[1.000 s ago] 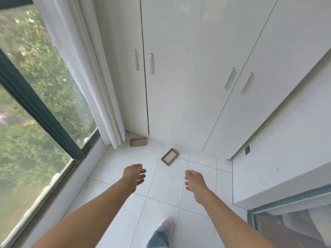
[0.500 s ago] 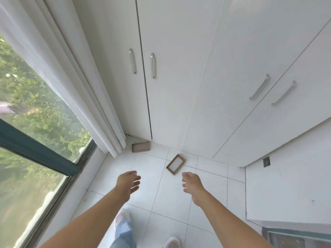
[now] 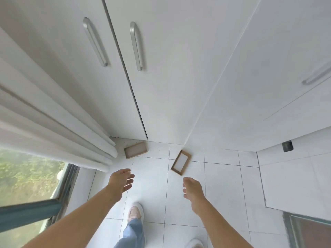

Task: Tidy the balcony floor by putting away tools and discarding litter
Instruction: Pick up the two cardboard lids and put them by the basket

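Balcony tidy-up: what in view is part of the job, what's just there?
Job:
- left cardboard tray, on the floor by the curtain
- right cardboard tray, on the tiles ahead of the right hand
- left hand and right hand, both holding nothing

Just there:
- curtain
- cabinet doors
- window
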A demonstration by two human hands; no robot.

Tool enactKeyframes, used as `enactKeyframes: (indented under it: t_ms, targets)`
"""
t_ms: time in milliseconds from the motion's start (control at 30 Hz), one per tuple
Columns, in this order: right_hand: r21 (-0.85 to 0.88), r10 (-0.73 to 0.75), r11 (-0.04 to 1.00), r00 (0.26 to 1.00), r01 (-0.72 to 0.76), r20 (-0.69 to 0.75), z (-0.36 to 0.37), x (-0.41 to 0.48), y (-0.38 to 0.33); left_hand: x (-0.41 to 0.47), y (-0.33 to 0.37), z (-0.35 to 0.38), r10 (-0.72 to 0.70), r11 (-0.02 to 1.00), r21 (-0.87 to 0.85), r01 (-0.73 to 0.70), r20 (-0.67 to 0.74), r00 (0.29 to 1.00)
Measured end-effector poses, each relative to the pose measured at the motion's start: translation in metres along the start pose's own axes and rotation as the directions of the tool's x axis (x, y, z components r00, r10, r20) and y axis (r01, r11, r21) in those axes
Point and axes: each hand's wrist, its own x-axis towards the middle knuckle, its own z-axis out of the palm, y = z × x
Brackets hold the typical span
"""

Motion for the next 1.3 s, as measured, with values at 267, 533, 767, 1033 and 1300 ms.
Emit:
enactKeyframes:
  t_ms: [267, 533, 767, 1033, 1300]
  targets:
    - [-0.028, -0.059, 0.998, 0.996, 0.061, 0.065, 0.051, 0.133, 0.023, 0.153, -0.018, 0.041, 0.036, 0.996, 0.080, -0.035, -0.018, 0.999]
    - [-0.283, -0.163, 0.942, 0.983, 0.180, 0.083, 0.071, 0.311, 0.095, 0.329, -0.095, 0.081, 0.170, 0.932, 0.320, -0.168, 0.022, 0.985]
    - [-0.534, -0.197, 0.808, 0.969, 0.248, 0.151, 0.100, 0.438, 0.147, 0.471, -0.150, 0.077, 0.277, 0.807, 0.527, -0.265, 0.057, 0.959]
    - [-0.735, -0.342, 0.605, 0.933, 0.308, 0.109, 0.140, 0.527, 0.168, 0.592, -0.181, 0.082, 0.396, 0.373, 0.863, -0.341, 0.185, 0.900]
    - [-0.809, -0.419, 0.487, 0.901, 0.330, 0.116, 0.167, 0.519, 0.207, 0.587, -0.202, 0.096, 0.462, 0.022, 0.947, -0.319, 0.274, 0.843]
